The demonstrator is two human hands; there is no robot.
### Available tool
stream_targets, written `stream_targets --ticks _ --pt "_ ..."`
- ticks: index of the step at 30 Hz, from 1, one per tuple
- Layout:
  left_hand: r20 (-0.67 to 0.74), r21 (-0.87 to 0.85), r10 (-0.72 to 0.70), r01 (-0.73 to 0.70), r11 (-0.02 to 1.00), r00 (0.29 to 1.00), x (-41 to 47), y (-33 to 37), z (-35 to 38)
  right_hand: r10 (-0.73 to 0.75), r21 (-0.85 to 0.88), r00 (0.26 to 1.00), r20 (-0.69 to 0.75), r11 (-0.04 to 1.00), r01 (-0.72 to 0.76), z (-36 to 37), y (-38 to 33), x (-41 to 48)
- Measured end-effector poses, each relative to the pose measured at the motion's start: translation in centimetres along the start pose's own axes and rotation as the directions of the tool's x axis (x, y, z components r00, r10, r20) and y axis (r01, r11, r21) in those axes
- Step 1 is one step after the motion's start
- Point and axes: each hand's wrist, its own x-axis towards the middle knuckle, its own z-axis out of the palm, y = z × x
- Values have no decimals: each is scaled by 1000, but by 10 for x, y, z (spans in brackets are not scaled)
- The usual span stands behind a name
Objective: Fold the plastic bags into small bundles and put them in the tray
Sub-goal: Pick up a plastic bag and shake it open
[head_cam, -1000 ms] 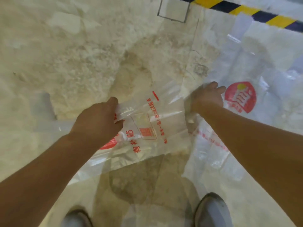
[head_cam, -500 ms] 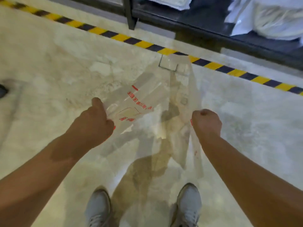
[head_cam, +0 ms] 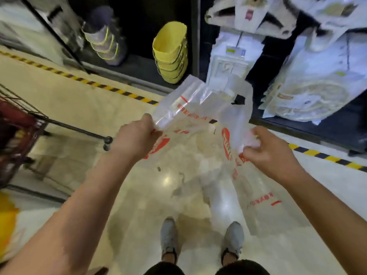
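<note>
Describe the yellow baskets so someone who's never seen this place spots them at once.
Look past the striped floor tape into the dark shelf bay. The yellow baskets stand nested there, just left of a black post. Their neighbouring stack is grey; they alone are solid yellow.

Both hands hold one clear red-printed plastic bag [head_cam: 200, 116] mid-frame: left hand [head_cam: 137, 138] grips its edge, right hand [head_cam: 272, 153] pinches bunched film. Stacked yellow baskets [head_cam: 170, 52] top centre.

Overhead light puts a glare spot on the glossy floor [head_cam: 167, 180] in front of the yellow buckets [head_cam: 170, 52]; the plastic bag [head_cam: 190, 108] glints. Left of the buckets, motion blur (frame edges bow); behind them, darkness.
</note>
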Motion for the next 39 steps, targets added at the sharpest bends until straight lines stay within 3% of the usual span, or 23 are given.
stream_targets --ticks 4,8,14,16,19,23,28,34,37,39 --pt "-122 -161 -87 67 985 989 -63 -30 -83 -51 -42 998 -43 998 49 -50 -76 -58" --pt "-293 -339 -149 43 940 944 -125 -77 -114 -149 -35 986 -78 989 147 -52 -135 -87" --pt "-271 -466 -282 131 875 920 -204 -139 -148 -352 87 935 35 934 348 -16 -226 -112" --pt "-261 -470 -305 156 869 916 -231 -153 -155 -456 101 887 68 888 449 -1 -248 -118" --pt "-299 -408 -393 256 876 870 -280 -166 -155 -608 86 778 158 793 603 23 -280 -137" --pt "-336 -383 -613 491 782 715 -369 -172 -141 -771 138 561 300 617 775 61 -317 -175" --pt "-363 -469 -775 618 632 517 -485 -161 -119 -837 202 283 469 413 888 113 -344 -237" --pt "-320 -610 -924 701 369 209 -619 -139 -99 -837 338 -48 545 167 926 163 -364 -347" --pt "-321 -619 -942 732 285 96 -674 -143 -92 -825 371 -166 541 57 927 192 -377 -397" --pt "-330 -599 -941 755 267 71 -706 -153 -88 -820 373 -209 533 5 928 210 -388 -429"
